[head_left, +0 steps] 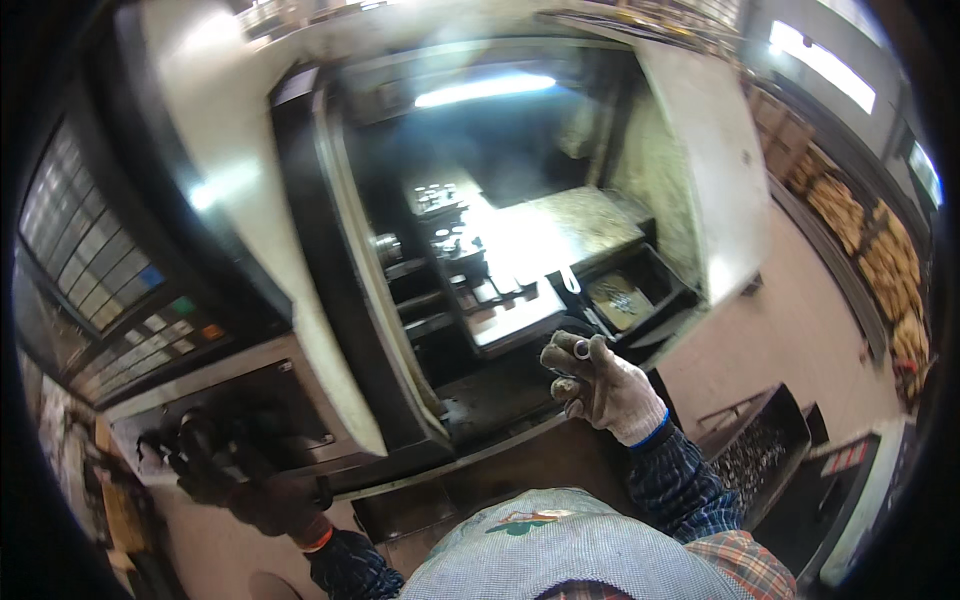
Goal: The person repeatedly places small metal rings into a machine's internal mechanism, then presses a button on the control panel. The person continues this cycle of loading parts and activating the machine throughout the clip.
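My right hand [598, 385], in a white knit glove with a soiled palm and a blue cuff edge, is raised before the open machine bay. Its fingers are curled, and thumb and fingertips pinch a small metal ring [583, 349]. My left hand [235, 480] wears a dark glove with an orange-red cuff. It reaches to the lower part of the control panel [280, 375], fingers apart near the dark knobs; dim light hides whether they touch one. Inside the lathe, a tool block [465, 250] with several holders sits under bright light, with the spindle chuck [386, 248] to its left.
A black tray [655, 290] inside the machine holds small metal pieces. Outside on the right stands a dark metal bin [755, 455] of chips or small parts. Stacked tan sacks [890, 270] line the far right. The machine's front sill [500, 440] runs between my arms.
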`<state>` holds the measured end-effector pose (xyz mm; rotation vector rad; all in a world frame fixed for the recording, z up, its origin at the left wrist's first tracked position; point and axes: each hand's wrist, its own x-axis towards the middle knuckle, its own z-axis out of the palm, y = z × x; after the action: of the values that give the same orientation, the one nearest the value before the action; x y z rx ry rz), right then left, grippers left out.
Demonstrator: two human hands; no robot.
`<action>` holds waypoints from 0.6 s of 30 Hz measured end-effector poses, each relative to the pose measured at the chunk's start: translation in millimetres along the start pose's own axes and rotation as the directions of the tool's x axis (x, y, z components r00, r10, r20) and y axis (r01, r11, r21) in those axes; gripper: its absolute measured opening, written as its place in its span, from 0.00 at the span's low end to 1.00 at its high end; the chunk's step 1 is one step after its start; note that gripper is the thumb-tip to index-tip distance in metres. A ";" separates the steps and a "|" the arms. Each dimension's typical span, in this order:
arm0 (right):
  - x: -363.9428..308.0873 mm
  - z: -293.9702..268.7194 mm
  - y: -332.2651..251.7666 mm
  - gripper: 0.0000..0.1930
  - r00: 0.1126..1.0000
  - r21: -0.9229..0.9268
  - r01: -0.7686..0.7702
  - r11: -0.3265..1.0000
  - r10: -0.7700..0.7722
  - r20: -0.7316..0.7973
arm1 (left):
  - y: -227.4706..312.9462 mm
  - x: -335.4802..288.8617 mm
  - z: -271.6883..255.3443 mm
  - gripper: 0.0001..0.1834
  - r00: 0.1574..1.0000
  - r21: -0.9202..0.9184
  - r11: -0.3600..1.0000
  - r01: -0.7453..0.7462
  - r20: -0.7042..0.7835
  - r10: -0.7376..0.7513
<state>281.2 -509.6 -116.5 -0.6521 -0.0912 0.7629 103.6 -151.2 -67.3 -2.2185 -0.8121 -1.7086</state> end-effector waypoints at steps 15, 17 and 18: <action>239.1 -20.6 63.2 0.29 0.987 -0.688 -0.126 0.715 0.020 -0.159 | 11.0 -2.1 10.7 0.24 0.966 0.293 0.955 0.039 0.235 -0.112; 284.9 -30.5 73.0 0.39 0.958 -0.547 -0.234 0.804 0.095 -0.270 | 14.3 -0.3 14.6 0.23 0.947 0.388 0.920 0.061 0.267 -0.176; 308.5 -34.3 79.1 0.43 0.942 -0.471 -0.256 0.844 0.109 -0.316 | 13.1 0.8 16.3 0.24 0.964 0.366 0.930 0.033 0.233 -0.126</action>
<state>468.1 -278.8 -236.6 -1.2847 0.0340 0.8313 124.2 -153.6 -69.4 -2.1898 -1.1844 -1.1954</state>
